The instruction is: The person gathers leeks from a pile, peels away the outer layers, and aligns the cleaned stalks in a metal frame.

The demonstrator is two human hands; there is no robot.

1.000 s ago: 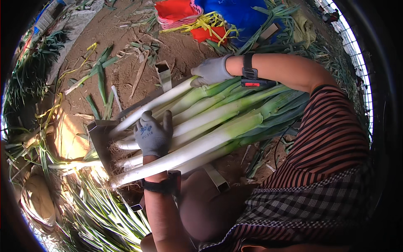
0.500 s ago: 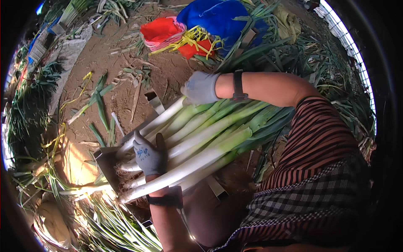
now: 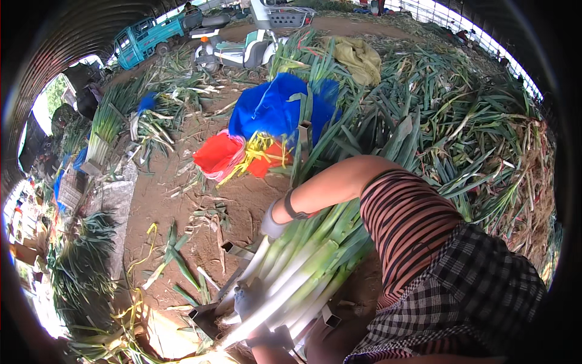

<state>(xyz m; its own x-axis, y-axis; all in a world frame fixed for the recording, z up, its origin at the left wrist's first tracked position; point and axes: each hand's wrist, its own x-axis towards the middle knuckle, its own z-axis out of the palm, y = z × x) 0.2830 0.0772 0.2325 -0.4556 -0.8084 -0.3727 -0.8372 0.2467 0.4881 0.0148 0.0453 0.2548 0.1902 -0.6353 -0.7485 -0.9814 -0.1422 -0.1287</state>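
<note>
Both hands are on a fat bundle of leeks (image 3: 303,267) lying across a low metal frame (image 3: 209,315) on the dirt floor (image 3: 176,200), white stalks pointing to the lower left and green tops running up to the right under the person's arm. The left hand (image 3: 247,298), in a grey glove, sits on top of the white ends near the frame, fingers curled down over the stalks and pressing on them. The right hand (image 3: 273,225), in a pale glove with a dark wrist strap just behind it, is laid against the far side of the bundle where white turns to green; it looks cupped around the stalks, but I can't really tell how tight since the leeks hide the fingers. Just beyond sits a red bag (image 3: 219,155) with a tangle of yellow ties (image 3: 259,151) beside it, and a blue tarp (image 3: 273,109) behind those. Loose green trimmings (image 3: 182,267) are scattered on the dirt to the left, and a big heap of leek leaves (image 3: 448,121) fills the right side. A small teal vehicle (image 3: 142,39) is parked way at the back.
</note>
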